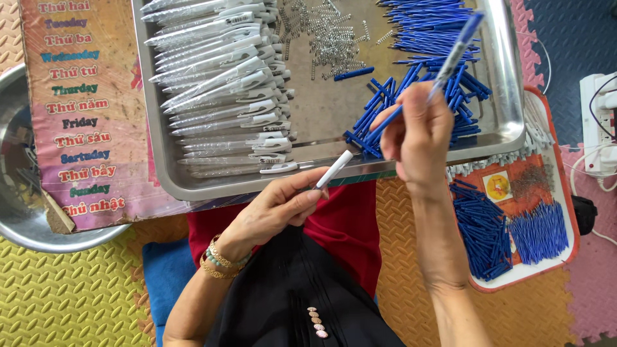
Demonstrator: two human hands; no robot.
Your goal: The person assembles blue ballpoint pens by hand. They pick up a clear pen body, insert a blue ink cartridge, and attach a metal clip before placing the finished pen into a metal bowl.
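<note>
Left hand [283,202]: I pinch a white pen barrel [334,169] below the steel tray [508,77].
Right hand [418,138]: I grip a blue refill [450,61] over the tray.
Progress: finished pens [218,83] fill the tray's left; many loose parts remain, I judge.

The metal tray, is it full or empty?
Partly full. The metal tray holds white pen barrels, small springs and blue pen parts, with bare metal showing in the middle.
</note>
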